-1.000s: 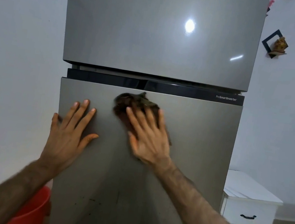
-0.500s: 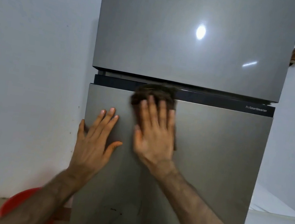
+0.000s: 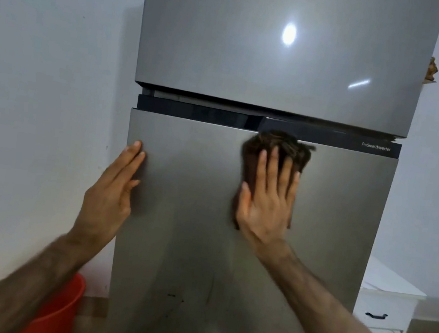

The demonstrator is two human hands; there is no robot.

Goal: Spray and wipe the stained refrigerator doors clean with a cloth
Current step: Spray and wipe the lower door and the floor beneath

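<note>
A grey fridge (image 3: 278, 61) fills the middle of the view, its upper door (image 3: 230, 41) above a dark strip and its lower door (image 3: 339, 225) below it. Small dark marks (image 3: 174, 297) show low on the lower door. A white wall (image 3: 40, 84) stands to the left, and a white cabinet (image 3: 385, 302) sits to the right of the fridge. A red bucket (image 3: 60, 310) stands on the floor at the fridge's lower left.

The right hand (image 3: 268, 201) lies flat on a brown cloth (image 3: 277, 149), fingers straight and slightly spread, pressing it against the top of the lower door, just under the dark strip. The cloth bunches above the fingertips. The left hand (image 3: 113, 191) rests against the left edge of the lower door, fingers straight and close together, holding nothing.
</note>
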